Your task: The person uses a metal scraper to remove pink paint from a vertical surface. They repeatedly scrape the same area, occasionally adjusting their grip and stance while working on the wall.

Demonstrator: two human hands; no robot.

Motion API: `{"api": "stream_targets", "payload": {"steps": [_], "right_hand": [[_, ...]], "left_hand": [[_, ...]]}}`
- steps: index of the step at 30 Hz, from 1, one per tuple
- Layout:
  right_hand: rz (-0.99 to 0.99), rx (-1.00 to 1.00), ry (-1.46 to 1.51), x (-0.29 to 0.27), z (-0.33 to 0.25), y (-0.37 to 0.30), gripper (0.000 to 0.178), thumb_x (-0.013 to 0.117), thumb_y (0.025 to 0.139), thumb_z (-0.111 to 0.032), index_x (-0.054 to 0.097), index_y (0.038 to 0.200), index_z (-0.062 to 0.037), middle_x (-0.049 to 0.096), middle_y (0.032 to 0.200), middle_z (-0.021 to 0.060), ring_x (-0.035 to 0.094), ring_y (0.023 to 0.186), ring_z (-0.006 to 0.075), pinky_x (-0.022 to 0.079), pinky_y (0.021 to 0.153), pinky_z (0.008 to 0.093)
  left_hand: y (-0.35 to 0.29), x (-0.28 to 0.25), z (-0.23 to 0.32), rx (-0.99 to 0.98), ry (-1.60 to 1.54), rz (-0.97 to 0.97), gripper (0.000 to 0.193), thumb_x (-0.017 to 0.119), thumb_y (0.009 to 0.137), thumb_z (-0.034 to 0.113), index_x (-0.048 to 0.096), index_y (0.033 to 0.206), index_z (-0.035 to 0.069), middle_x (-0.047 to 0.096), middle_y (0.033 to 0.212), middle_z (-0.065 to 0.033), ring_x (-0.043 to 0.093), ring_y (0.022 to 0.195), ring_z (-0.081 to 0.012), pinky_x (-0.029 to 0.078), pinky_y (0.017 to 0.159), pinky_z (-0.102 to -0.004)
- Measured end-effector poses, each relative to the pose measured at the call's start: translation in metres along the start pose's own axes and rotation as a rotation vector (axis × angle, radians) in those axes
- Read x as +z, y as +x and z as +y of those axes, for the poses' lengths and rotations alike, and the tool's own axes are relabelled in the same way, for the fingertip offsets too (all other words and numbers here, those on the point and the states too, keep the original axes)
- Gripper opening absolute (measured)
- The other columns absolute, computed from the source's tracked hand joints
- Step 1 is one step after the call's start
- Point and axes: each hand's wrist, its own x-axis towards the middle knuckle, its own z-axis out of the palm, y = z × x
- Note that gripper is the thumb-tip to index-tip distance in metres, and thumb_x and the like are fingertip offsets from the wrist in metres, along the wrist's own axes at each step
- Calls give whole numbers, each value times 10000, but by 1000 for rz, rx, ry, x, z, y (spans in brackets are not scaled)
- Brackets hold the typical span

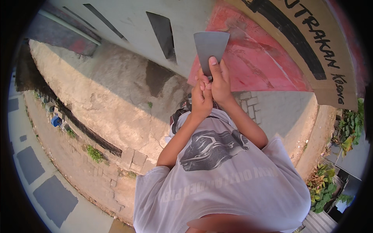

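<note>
A putty knife (211, 47) with a wide, flared grey blade points up and away from me in front of the red wall panel. My right hand (221, 84) is closed on it, its thumb lying flat against the lower part of the blade. Just below and to the left, my left hand (203, 101) touches the right one, its fingers closed around the handle end. Between the two hands the handle is mostly hidden.
A red painted panel (252, 58) stands ahead, with a lettered cardboard sign (326, 58) at its right. The pale wall (132, 23) has dark slots. Cracked concrete (97, 91) lies left, beside a dark gutter (89, 134). Plants (324, 186) grow at lower right.
</note>
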Motion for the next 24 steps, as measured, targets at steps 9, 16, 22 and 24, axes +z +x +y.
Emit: {"api": "stream_targets", "payload": {"steps": [9, 16, 22, 24], "right_hand": [[-21, 37, 115, 4, 0, -1, 360, 405, 1109, -374, 464, 1009, -34, 505, 676, 54, 458, 518, 94, 429, 516, 245], [-35, 21, 50, 6, -12, 4, 355, 412, 1107, -371, 468, 1022, -31, 506, 679, 55, 464, 523, 98, 433, 521, 249], [-40, 22, 91, 11, -16, 6, 359, 417, 1104, -376, 476, 1047, -27, 506, 686, 56, 459, 530, 99, 430, 524, 247], [-61, -13, 115, 12, -17, 6, 362, 420, 1103, -381, 476, 1049, -28, 503, 679, 57, 455, 526, 100, 426, 524, 248]], "left_hand": [[-2, -1, 18, 26, 95, 75, 105, 524, 1023, 110, 547, 1039, 9, 557, 737, -104, 535, 640, -161, 432, 609, -316], [6, -2, 23, 26, 92, 50, 107, 535, 1015, 102, 541, 1025, -4, 549, 705, -124, 545, 601, -188, 418, 573, -321], [8, -1, 25, 63, 151, 51, 113, 537, 1011, 95, 547, 1043, -14, 553, 712, -130, 545, 600, -195, 424, 573, -333], [9, -1, 27, 107, 138, 67, 120, 539, 1008, 94, 554, 1054, -16, 569, 723, -136, 560, 604, -210, 432, 578, -343]]}}
